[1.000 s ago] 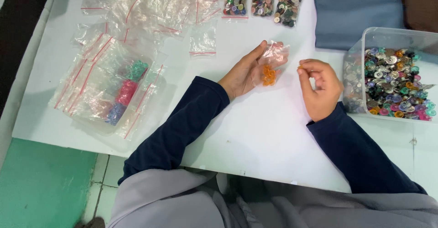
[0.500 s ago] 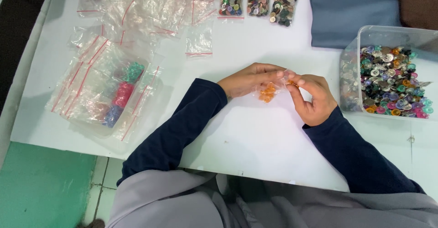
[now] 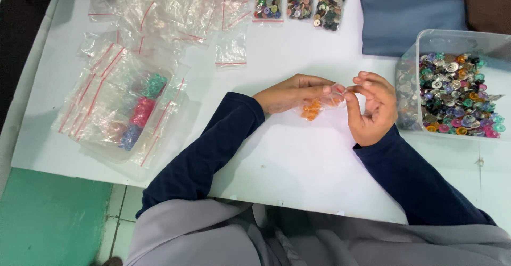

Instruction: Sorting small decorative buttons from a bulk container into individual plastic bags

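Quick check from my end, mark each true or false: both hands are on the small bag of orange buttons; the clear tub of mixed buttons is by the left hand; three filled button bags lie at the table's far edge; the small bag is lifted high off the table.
1. Both the left hand and the right hand pinch the small bag of orange buttons: true.
2. The clear tub sits by the left hand: false, it is beside the right hand.
3. Three filled button bags lie at the far edge: true.
4. The small bag is lifted high: false, it is low at the white table.

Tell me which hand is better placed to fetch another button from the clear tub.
Right. The right hand sits just beside the clear tub of mixed buttons, while the left hand lies farther off, resting over the small bag of orange buttons.
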